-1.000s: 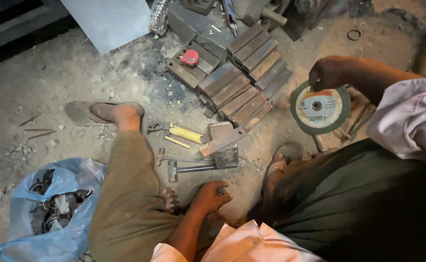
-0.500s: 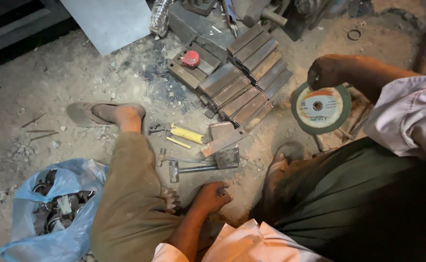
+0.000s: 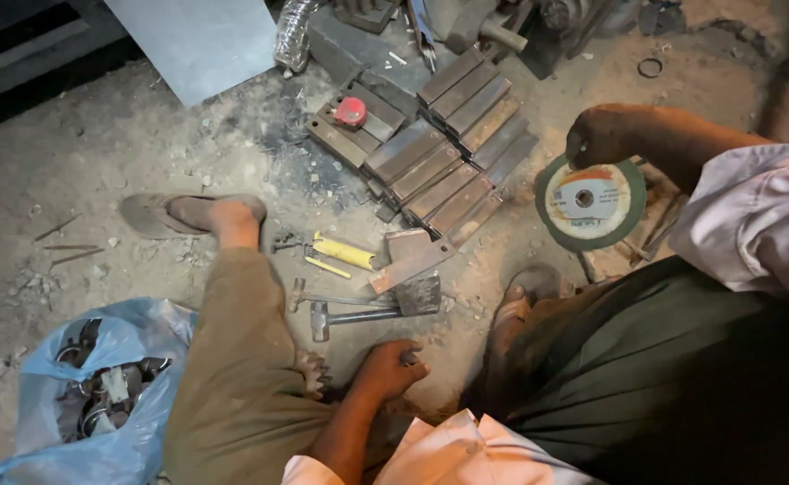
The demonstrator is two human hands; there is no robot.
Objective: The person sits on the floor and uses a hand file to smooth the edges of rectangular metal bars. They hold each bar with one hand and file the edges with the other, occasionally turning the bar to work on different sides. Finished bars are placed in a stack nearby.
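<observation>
My right hand (image 3: 606,135) grips the top edge of a round green grinding disc (image 3: 589,205) with a white label and holds it upright above the dirt floor, just right of the metal bars (image 3: 453,157). My left hand (image 3: 390,368) rests on the floor between my legs with its fingers curled; I see nothing in it. It lies just below two hammers (image 3: 359,307) and a flat metal plate (image 3: 412,260). A yellow-handled tool (image 3: 345,253) lies beside my left sandalled foot (image 3: 192,214).
Several grey metal bars lie side by side, with a red tape measure (image 3: 350,111) on one. A blue plastic bag (image 3: 98,386) of metal parts sits at lower left. A grey sheet (image 3: 197,40) leans at the top. A small ring (image 3: 651,67) lies top right.
</observation>
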